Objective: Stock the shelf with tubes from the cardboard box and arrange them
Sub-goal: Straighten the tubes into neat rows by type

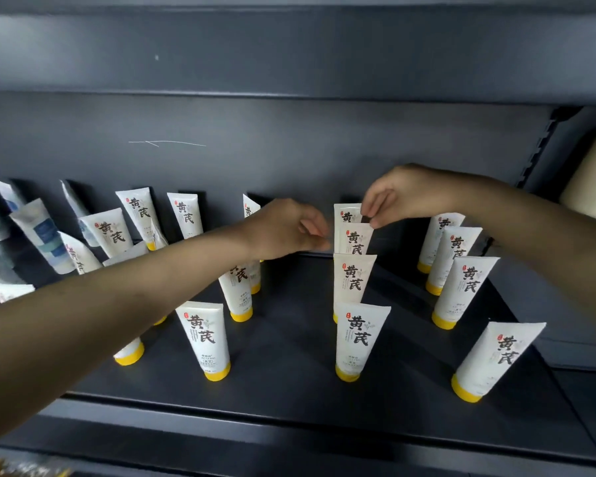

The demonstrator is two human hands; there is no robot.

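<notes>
White tubes with yellow caps and black lettering stand cap-down in rows on the dark shelf (pixel 289 356). In the middle-right row, a tube (pixel 353 241) stands second from the back. My right hand (pixel 399 196) pinches its top right corner from above. My left hand (pixel 286 228) reaches across from the left and touches the same tube's left edge with its fingertips. Another tube (pixel 345 212) stands right behind it, and two more (pixel 351 282) (pixel 358 339) stand in front. The cardboard box is not in view.
Further rows stand on both sides: a front tube (pixel 205 339) left of centre and a rightmost row ending in a leaning tube (pixel 492 359). Blue-and-white tubes (pixel 42 235) lean at the far left. A pale rounded object (pixel 592 173) sits beyond the right upright.
</notes>
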